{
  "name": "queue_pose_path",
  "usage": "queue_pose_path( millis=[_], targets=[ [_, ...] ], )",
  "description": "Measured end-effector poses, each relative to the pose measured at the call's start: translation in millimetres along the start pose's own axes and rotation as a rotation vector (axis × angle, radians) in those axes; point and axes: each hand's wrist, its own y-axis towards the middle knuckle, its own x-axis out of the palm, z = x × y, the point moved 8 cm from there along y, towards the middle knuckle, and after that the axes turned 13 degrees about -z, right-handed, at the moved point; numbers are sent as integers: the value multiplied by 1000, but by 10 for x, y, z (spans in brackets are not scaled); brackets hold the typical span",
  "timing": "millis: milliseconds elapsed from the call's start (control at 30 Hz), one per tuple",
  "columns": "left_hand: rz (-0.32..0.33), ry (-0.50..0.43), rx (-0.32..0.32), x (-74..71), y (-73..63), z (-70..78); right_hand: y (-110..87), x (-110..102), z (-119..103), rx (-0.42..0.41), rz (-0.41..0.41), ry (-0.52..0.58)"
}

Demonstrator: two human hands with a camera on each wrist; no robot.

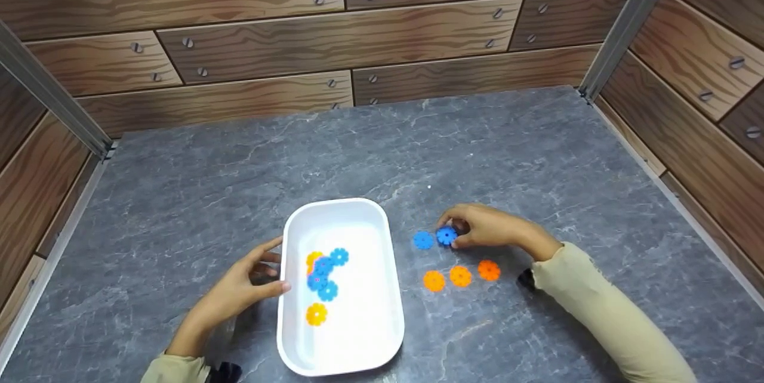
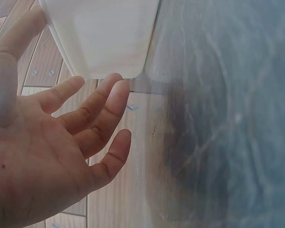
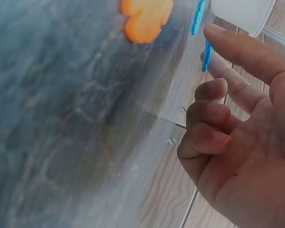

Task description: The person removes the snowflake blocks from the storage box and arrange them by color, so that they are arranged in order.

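Note:
My right hand (image 1: 486, 226) pinches a dark blue flower-shaped disc (image 1: 446, 235) between thumb and index finger, at the table surface. The right wrist view shows this disc (image 3: 206, 56) edge-on by the fingertips, the other fingers curled in. Just left of it lies a second blue disc (image 1: 423, 240). Nearer me, three orange discs form a row: left (image 1: 434, 280), middle (image 1: 460, 276) and right (image 1: 489, 270). Beside the white tray (image 1: 364, 353), my left hand (image 1: 242, 281) rests its thumb on the left rim, its fingers loosely bent along the outer wall.
Inside the tray lie several blue discs (image 1: 327, 291), some overlapping, with an orange-yellow disc (image 1: 316, 314) nearer me and another partly covered. Wood-patterned walls (image 1: 334, 43) enclose the grey marbled table (image 1: 507, 150) at the back and both sides.

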Motion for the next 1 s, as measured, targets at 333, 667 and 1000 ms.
queue_pose_path(
  millis=[333, 667, 1000],
  targets=[
    [4, -4, -1, 3, 2, -4, -4, -36, 43, 27, 18, 51],
    [8, -1, 6, -3, 6, 2, -55, -72, 76, 44, 27, 95],
    [3, -14, 1, 5, 3, -17, -80, -118, -1, 45, 40, 135]
  ],
)
